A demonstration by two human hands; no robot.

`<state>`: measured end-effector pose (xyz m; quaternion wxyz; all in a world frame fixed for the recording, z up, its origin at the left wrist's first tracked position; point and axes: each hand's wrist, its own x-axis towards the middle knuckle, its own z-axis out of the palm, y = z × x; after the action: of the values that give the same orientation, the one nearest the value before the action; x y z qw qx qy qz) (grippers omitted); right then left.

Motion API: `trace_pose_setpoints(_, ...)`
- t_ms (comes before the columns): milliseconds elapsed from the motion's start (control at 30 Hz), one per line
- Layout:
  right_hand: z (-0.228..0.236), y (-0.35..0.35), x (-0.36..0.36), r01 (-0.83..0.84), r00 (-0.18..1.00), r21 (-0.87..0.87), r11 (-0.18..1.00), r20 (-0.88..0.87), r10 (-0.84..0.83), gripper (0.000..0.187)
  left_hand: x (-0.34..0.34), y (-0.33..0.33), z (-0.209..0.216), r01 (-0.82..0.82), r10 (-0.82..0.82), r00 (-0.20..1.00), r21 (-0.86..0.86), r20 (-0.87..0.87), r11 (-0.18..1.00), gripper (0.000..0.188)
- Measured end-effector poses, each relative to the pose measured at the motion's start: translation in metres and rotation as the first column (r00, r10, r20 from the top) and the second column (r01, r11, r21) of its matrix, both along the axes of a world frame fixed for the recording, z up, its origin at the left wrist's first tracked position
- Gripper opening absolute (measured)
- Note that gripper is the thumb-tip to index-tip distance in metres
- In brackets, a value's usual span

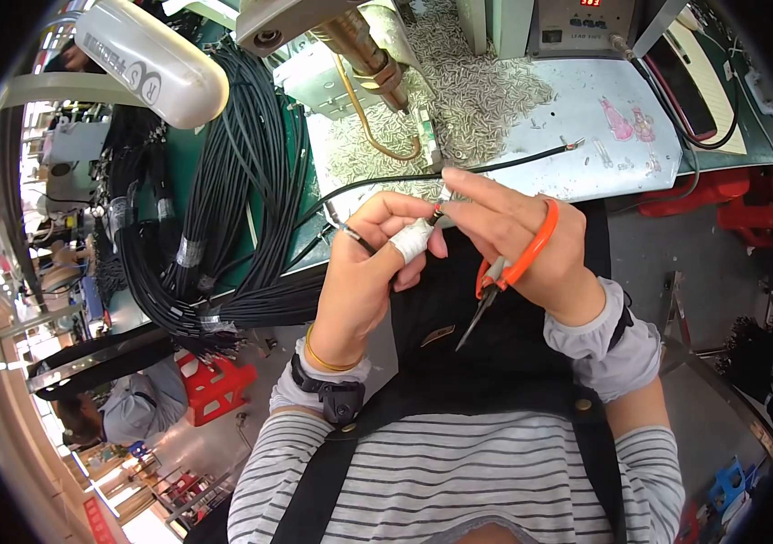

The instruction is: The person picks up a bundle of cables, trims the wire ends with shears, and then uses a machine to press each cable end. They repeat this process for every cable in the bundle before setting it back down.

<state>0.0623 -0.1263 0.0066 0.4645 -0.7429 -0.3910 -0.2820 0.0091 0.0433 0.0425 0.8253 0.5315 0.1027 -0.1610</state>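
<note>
My left hand (359,263) pinches the end of a black cable (365,243) in front of my apron; white tape wraps its thumb. My right hand (531,236) meets it, and its fingertips close on the small reddish wire tip (438,212) at the cable's end. Hooked around the right hand is a tool with orange loop handles (536,247), its narrow dark tip pointing down toward me; whether it is scissors or pliers I cannot tell. Behind my hands, another black cable (513,161) lies across the plate, its end stripped to wires.
Small metal pieces (468,100) lie heaped around a press machine (377,63). Bundled black cables (241,154) cover the bench to the left. A rounded white lamp-like housing (150,63) overhangs there. A control box (577,25) stands at the back right. Red stools (214,385) stand below.
</note>
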Motion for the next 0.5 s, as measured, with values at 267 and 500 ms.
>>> trace_pose_setpoints(267, 0.006, 0.0, -0.004, -0.05, 0.99, -0.096, 0.994, -0.137, 0.037, 0.018, -0.005, -0.016, -0.002, -0.19, 0.061, 0.945, 0.388, 0.321, 0.902, 0.016)
trace_pose_setpoints(500, 0.002, 0.005, -0.016, -0.022, 0.975, -0.022, 1.0, -0.224, 0.017, 0.014, -0.012, -0.016, -0.009, -0.22, 0.161, 0.933, 0.156, 0.322, 0.963, 0.019)
